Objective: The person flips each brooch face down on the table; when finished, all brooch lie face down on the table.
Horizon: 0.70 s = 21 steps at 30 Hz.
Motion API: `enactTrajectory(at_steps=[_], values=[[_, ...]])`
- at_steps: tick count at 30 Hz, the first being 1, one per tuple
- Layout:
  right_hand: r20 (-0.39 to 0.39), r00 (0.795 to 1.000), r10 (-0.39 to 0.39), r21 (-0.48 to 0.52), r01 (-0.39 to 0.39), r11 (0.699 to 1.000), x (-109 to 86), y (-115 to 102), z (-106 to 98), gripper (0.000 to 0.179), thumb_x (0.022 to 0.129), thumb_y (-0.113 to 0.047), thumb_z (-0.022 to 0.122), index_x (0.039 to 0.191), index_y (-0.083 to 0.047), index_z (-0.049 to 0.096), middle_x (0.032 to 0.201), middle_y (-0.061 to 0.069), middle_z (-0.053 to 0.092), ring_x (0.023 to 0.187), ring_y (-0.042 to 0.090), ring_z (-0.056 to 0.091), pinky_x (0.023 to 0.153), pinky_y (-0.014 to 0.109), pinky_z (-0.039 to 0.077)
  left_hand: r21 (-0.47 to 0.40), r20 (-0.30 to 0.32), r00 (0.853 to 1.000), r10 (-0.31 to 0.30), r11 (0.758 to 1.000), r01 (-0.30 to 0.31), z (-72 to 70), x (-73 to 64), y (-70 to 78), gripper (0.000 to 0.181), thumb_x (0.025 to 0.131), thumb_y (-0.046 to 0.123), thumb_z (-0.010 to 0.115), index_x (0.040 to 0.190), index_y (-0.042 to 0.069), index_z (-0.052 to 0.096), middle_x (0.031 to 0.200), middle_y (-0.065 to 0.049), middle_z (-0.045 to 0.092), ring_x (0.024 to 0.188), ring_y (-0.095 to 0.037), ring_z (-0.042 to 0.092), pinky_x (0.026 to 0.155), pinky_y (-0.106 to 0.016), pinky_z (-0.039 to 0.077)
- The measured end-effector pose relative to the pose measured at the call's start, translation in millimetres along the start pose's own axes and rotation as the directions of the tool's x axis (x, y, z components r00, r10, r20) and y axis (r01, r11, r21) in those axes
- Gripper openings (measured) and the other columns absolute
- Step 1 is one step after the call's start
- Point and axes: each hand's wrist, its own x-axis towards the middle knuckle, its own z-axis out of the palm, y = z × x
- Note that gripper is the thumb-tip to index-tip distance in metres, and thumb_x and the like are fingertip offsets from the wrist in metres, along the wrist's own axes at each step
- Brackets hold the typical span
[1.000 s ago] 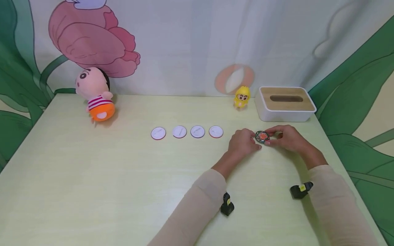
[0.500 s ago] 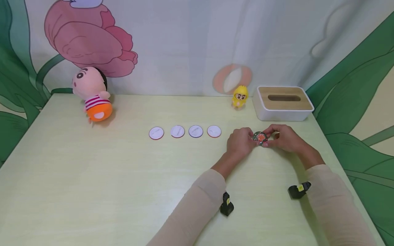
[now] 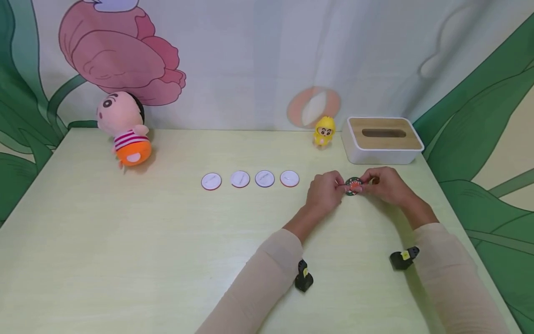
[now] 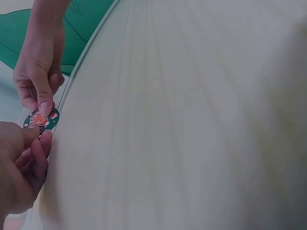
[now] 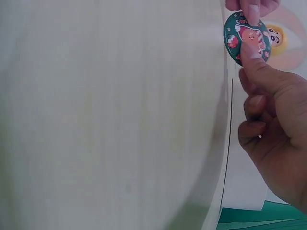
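Between both hands is a round green pin badge point(image 3: 353, 180) with a red-orange cartoon print, held just above the table. My left hand point(image 3: 325, 193) pinches its left edge, thumb on the printed face. On the opposite edge my right hand point(image 3: 385, 186) pinches it too, with the right thumb lying over the print in the right wrist view. That view shows the badge point(image 5: 233, 48) tilted, face to the camera. Left of the hands, several more badges lie in a row, white pin-backs up; the nearest badge point(image 3: 289, 178) is beside my left hand.
Behind the hands stands a white tissue box point(image 3: 381, 157) with a wooden lid. A small yellow figure point(image 3: 324, 131) is to its left. At the table's back left sits a plush doll point(image 3: 132, 139) in orange shorts. A printed curtain point(image 3: 233, 65) hangs behind the table point(image 3: 146, 250).
The left fingers have closed in on the badge's left edge, and both thumbs now lie over its face. The row of badges has stayed put; the head view has shifted slightly.
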Motion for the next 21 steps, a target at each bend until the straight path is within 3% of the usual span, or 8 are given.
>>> enactTrajectory(at_steps=[4, 8, 12, 15, 18, 21], values=[[-0.043, 0.998, -0.039, -0.014, 0.038, 0.999, -2.0, -3.1, -0.7, 0.009, 0.090, -0.007, 0.076, 0.097, -0.002, 0.075, 0.093, 0.015, 0.069, 0.082, 0.024, 0.048, 0.062, 0.023, 0.039, -0.108, -0.002, 1.000, 0.020, 0.994, -0.020, -1.7, -0.1, -2.0, 0.017, 0.099, 0.028, 0.068, 0.094, 0.013, 0.066, 0.069, 0.002, 0.072, 0.047, 0.001, 0.057, 0.055, -0.017, 0.039], [-0.033, 0.999, -0.038, -0.030, 0.037, 0.999, -3.6, -6.5, -0.7, 0.011, 0.091, -0.002, 0.073, 0.101, -0.002, 0.076, 0.099, 0.018, 0.073, 0.084, 0.025, 0.049, 0.065, 0.022, 0.041, -0.143, 0.003, 1.000, 0.021, 0.990, -0.021, -4.2, -1.8, -2.2, 0.025, 0.098, 0.034, 0.068, 0.089, 0.011, 0.067, 0.060, 0.002, 0.066, 0.046, -0.001, 0.055, 0.052, -0.018, 0.037], [0.014, 1.000, -0.016, -0.031, 0.016, 0.999, -4.7, -8.7, 0.2, 0.022, 0.090, -0.001, 0.073, 0.113, 0.000, 0.075, 0.104, 0.019, 0.074, 0.088, 0.025, 0.051, 0.068, 0.021, 0.043, -0.145, 0.026, 1.000, -0.015, 0.989, 0.018, -5.2, -2.6, -2.0, 0.022, 0.093, 0.030, 0.074, 0.100, 0.008, 0.072, 0.070, -0.001, 0.075, 0.055, -0.005, 0.065, 0.058, -0.018, 0.042], [0.056, 0.998, 0.004, -0.029, -0.003, 1.000, -3.8, -7.0, 1.1, 0.032, 0.089, -0.007, 0.077, 0.119, -0.001, 0.073, 0.105, 0.017, 0.074, 0.089, 0.024, 0.051, 0.068, 0.022, 0.044, -0.108, 0.033, 0.998, -0.044, 0.993, 0.047, -5.8, -2.1, -1.1, 0.033, 0.089, 0.028, 0.079, 0.113, 0.006, 0.075, 0.085, -0.004, 0.080, 0.073, -0.009, 0.074, 0.070, -0.019, 0.050], [0.091, 0.995, 0.032, -0.016, -0.031, 0.999, -2.5, -5.0, 2.3, 0.041, 0.087, -0.016, 0.081, 0.124, -0.002, 0.072, 0.106, 0.014, 0.073, 0.091, 0.023, 0.051, 0.068, 0.022, 0.044, -0.059, 0.021, 0.999, -0.050, 0.997, 0.052, -6.6, -1.9, -0.5, 0.029, 0.086, 0.027, 0.083, 0.107, 0.008, 0.079, 0.086, -0.002, 0.080, 0.079, -0.009, 0.072, 0.071, -0.020, 0.050], [0.103, 0.993, 0.058, -0.011, -0.057, 0.998, -1.0, -4.1, 3.7, 0.044, 0.086, -0.021, 0.083, 0.125, -0.004, 0.071, 0.104, 0.012, 0.072, 0.093, 0.024, 0.050, 0.068, 0.023, 0.044, -0.022, 0.010, 0.999, -0.036, 0.999, 0.036, -7.2, -1.8, -1.1, 0.018, 0.084, 0.026, 0.085, 0.094, 0.011, 0.082, 0.076, 0.001, 0.076, 0.070, -0.007, 0.062, 0.063, -0.018, 0.042]])
